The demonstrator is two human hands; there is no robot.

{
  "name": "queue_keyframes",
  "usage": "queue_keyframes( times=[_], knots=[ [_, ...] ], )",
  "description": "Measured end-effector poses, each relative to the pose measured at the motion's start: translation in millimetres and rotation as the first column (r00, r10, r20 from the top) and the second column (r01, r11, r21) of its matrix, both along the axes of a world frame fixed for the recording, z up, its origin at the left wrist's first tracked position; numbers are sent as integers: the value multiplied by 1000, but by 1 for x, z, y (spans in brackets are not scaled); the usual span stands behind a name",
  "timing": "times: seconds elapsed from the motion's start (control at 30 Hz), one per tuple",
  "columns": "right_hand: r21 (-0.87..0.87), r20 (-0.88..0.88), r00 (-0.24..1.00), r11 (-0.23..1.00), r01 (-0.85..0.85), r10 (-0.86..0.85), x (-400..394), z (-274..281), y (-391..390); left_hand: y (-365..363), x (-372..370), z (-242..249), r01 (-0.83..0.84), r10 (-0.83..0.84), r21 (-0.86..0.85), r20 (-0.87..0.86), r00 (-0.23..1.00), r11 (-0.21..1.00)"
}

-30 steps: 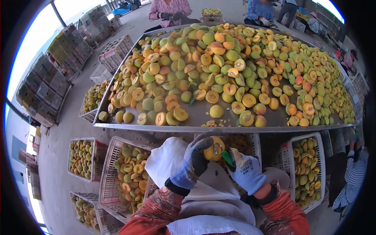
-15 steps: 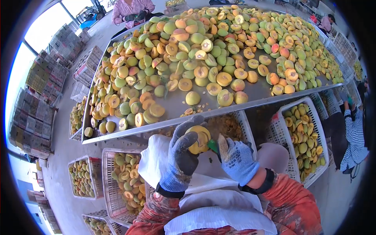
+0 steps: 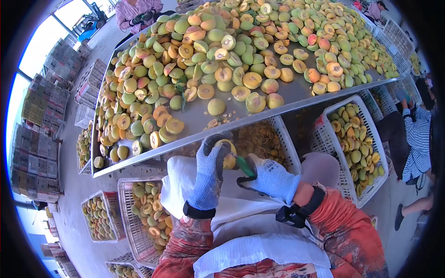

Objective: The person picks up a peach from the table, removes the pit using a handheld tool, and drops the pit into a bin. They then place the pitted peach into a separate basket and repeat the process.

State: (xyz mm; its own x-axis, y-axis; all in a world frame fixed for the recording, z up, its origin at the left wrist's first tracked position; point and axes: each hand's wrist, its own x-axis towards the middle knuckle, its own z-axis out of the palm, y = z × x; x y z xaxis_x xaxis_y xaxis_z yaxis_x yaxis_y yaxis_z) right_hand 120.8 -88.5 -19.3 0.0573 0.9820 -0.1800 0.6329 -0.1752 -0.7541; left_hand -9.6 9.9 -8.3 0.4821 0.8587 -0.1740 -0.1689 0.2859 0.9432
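Observation:
My left hand point(image 3: 209, 169), in a blue knit glove with dark grey fingers, curls around a yellow peach half point(image 3: 229, 156). The fingers cover much of the fruit, and its cut face is turned mostly out of sight. In a matching glove, my right hand point(image 3: 274, 180) grips a small tool with a green handle point(image 3: 245, 167). The tool's front end meets the near side of the peach half; its tip is hidden. Both hands are just before the metal rim of a sorting table point(image 3: 194, 144), above my white apron point(image 3: 183, 185).
Whole and halved peaches point(image 3: 222, 74) heap on the table. Crates of peaches stand at left point(image 3: 121, 194) and right point(image 3: 366, 185); one with pits and scraps point(image 3: 289, 153) sits under the rim. Co-workers are at the far left point(image 3: 134, 14) and right point(image 3: 417, 143).
My left hand has turned the peach half, so its cut face no longer faces up. The green handle shows more, and my right hand has tilted. The whole view has shifted slightly.

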Motion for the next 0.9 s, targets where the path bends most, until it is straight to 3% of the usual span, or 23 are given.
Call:
queue_keyframes(
  times=[0.07,0.13,0.17,0.23,0.33,0.37,0.4,0.43,0.5,0.63,0.7,0.73,0.8,0.83,0.87,0.9],
  knots=[
    [172,22,981,967,187,-194,-6,4,1,3,15,-5,-46,46,22,12,999,999],
    [211,107,958,948,239,-266,-15,-8,1,-1,29,-4,-78,76,34,42,996,996],
    [241,181,923,926,292,-338,-18,-12,2,-4,35,-5,-108,109,155,-1,994,982],
    [202,194,925,936,289,-328,-19,-3,0,-9,41,-31,-221,253,460,-8,967,860],
    [124,137,970,975,185,-201,-14,12,-4,-5,32,-30,-226,276,559,-4,961,798],
    [124,24,986,980,159,-163,-10,17,-5,-4,29,-29,-199,256,592,-13,966,781],
    [126,-90,989,983,131,-121,-8,22,-5,-5,32,-14,-235,244,524,52,968,819],
    [124,-87,989,984,127,-117,-7,26,-6,-1,30,-3,-239,249,522,53,967,819],
    [67,-12,999,996,53,-52,-6,32,-5,15,16,13,87,-68,116,-161,985,989],
    [161,-119,993,986,35,-15,-12,12,-1,25,10,8,197,-163,93,-286,944,976],
    [163,-419,907,980,112,-33,-18,12,7,19,21,6,95,106,440,-411,906,893],
    [169,-418,908,981,100,-21,-17,19,9,13,22,12,78,281,724,-362,889,685],
    [-252,-729,626,959,129,-276,-12,40,16,13,28,14,5,322,807,-242,915,591],
    [-247,-730,631,962,114,-262,-12,34,15,11,29,18,16,332,836,-235,913,548],
    [42,-527,837,979,199,-147,-12,22,14,9,30,17,-16,315,811,-208,926,585],
    [347,-256,963,921,178,-90,-14,17,15,10,30,13,-8,321,788,-242,915,616]
  ],
)
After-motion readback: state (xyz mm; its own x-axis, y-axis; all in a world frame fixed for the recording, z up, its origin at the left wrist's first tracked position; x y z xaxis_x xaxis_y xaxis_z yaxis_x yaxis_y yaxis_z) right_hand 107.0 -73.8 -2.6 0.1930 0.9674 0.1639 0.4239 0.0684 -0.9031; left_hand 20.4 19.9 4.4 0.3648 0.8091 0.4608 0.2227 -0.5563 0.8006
